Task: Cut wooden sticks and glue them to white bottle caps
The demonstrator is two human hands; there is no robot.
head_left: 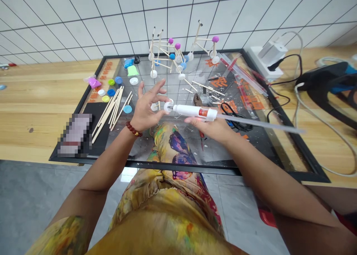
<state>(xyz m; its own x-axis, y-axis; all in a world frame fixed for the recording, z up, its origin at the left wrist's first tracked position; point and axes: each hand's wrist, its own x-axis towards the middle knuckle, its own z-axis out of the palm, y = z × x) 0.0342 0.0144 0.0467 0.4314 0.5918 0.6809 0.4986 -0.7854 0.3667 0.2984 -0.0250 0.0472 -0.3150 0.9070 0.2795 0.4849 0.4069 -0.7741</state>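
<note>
Between the thumb and fingertips of my left hand (150,104) is a small white round piece (168,106), held above the glass board. My right hand (209,126) is wrapped round a white glue gun (189,111), with a long translucent glue stick (259,122) extending from its back to the right. The gun's dark tip points left and meets the white piece. Another white round piece with a short stick (154,106) lies just behind my left fingertips, partly hidden.
Stick models with coloured balls (172,57) stand at the back. Wooden sticks (108,113), coloured lids (118,80) and a blurred phone-like object (75,134) lie left. Pliers (198,100), black cable (237,117), glue stick packs (245,76) and a power strip (263,63) are right.
</note>
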